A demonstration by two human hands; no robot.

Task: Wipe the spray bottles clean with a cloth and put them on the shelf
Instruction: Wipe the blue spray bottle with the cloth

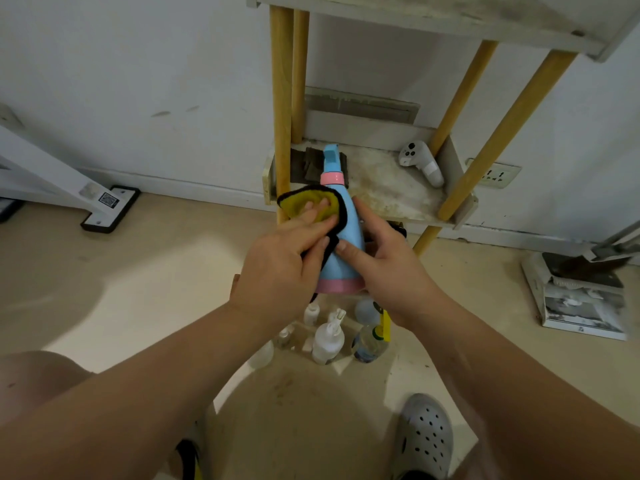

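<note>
Just in front of the shelf point(391, 188), from the head view, you are holding the blue spray bottle point(346, 233) upright in the air, its pink base band low and its blue nozzle pointing up toward the middle board. Your right hand point(384, 268) is curling round the bottle's body from the right, thumb across the front, while your left hand point(280, 268) is pressing the yellow cloth point(311, 206) against the bottle's upper left side with fingers laid nearly straight. That cloth is only being pushed flat, so it is likely to slide off the tapered body and drop if you are rubbing upward toward the narrow neck. The bottle is tapering too, and a one-handed grip on a smooth cone may be slipping as the left hand is pushing sideways. Directly below your hands, the other bottles point(329, 337) are standing close together on the floor, so a dropped bottle would probably be knocking several over. On the shelf board a white controller point(420, 161) and a dark folded rag point(311, 164) are lying, narrowing the free spot for setting the bottle down.
</note>
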